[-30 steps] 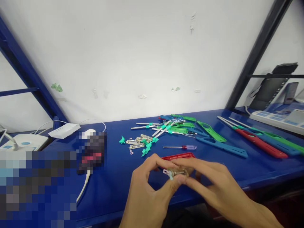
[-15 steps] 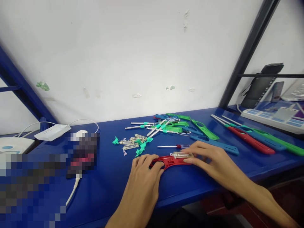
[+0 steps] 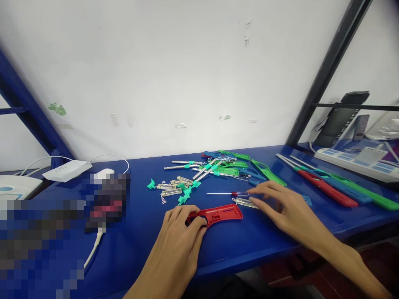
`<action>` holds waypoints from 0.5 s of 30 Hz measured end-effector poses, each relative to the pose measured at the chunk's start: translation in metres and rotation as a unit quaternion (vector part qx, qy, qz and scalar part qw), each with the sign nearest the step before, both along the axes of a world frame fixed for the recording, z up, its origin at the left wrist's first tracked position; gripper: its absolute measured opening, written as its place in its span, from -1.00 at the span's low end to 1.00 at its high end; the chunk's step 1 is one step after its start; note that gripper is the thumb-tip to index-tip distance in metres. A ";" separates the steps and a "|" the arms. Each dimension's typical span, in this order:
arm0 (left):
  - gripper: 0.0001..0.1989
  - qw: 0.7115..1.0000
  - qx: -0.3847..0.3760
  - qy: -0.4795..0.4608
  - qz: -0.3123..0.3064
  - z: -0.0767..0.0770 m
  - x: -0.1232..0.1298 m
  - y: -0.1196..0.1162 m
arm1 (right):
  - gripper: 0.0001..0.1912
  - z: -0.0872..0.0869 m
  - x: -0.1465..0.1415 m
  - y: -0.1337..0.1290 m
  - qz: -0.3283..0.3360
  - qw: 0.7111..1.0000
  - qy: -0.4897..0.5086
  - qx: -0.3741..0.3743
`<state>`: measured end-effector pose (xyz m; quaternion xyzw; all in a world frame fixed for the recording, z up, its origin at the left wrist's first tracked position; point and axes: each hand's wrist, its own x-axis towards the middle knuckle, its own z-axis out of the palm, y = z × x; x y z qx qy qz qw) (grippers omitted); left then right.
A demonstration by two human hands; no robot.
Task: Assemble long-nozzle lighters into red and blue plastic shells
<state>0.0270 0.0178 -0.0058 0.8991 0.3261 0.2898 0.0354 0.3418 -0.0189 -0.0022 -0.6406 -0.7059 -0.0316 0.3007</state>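
Left hand (image 3: 181, 234) clamped on opened red shell (image 3: 230, 213), lower centre; right hand (image 3: 285, 205), grip unclear, at separated tube (image 3: 245, 202); whole lighters (image 3: 327, 187), right.

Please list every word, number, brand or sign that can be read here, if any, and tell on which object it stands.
None can be read.
White power strip, right: any print is too small.
White block, left: small dark marks, too small to make out.
Red handle shell: no lettering discernible.

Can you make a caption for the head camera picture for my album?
Left hand holds a red plastic shell; right hand is at a clear tube beside a screwdriver.
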 end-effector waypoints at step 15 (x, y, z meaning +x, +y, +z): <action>-0.85 0.999 -0.010 0.011 0.041 0.006 0.002 -0.009 | -0.63 0.039 0.022 0.075 0.090 0.986 -0.135 -0.035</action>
